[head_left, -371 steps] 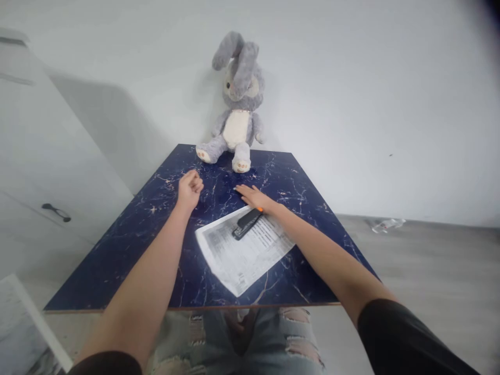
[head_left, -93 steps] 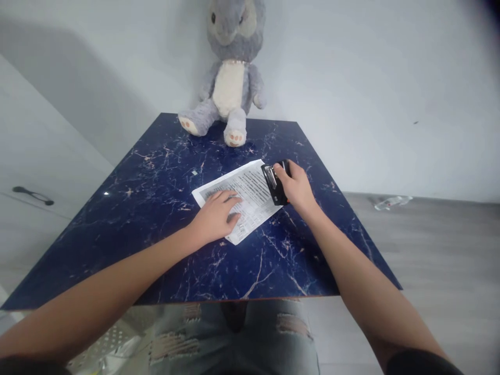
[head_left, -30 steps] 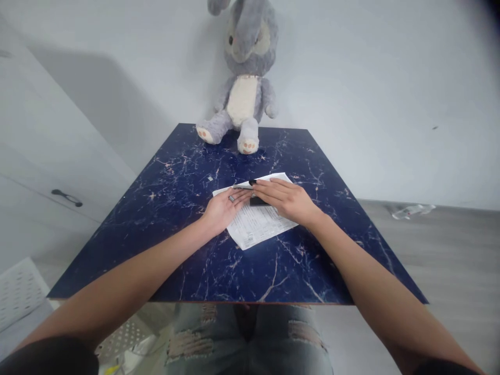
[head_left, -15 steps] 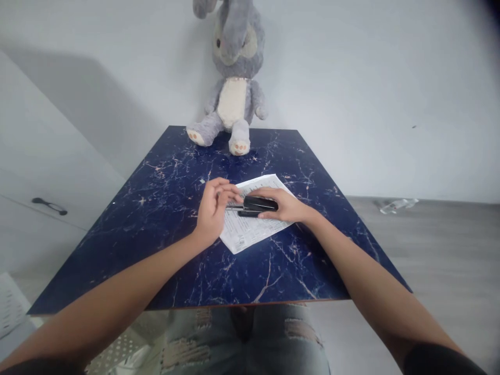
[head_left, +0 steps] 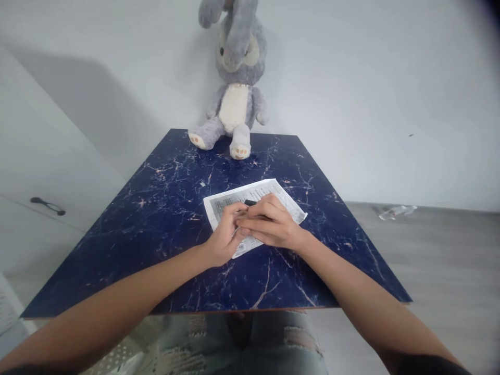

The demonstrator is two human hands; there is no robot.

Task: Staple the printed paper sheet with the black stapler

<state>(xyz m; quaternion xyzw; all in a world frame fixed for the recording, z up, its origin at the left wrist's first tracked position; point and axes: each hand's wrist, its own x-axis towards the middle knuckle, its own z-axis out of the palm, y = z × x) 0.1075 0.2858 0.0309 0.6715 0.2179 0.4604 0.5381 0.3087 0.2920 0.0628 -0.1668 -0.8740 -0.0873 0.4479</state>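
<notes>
A black stapler [head_left: 250, 202] is mostly hidden between my two hands; only a small dark end shows above the fingers. My left hand [head_left: 225, 237] is closed around its left side, thumb pointing to the right. From the other side my right hand [head_left: 275, 224] wraps over it, its fingers reaching across to meet the left fingertips. Beneath both hands lies a printed sheet of paper [head_left: 292, 204], slightly creased at its edges, on the dark blue marbled table [head_left: 156, 224].
A grey plush toy [head_left: 234, 107] with long ears sits at the table's far edge against the wall. On the floor to the right lies a clear plastic item [head_left: 396, 212]. A cabinet door with a dark handle [head_left: 47, 206] stands at the left.
My hands have come together over the stapler, covering most of it. The left hand's raised fingers have closed in, and the right hand has shifted its grip. More of the paper's left side shows.
</notes>
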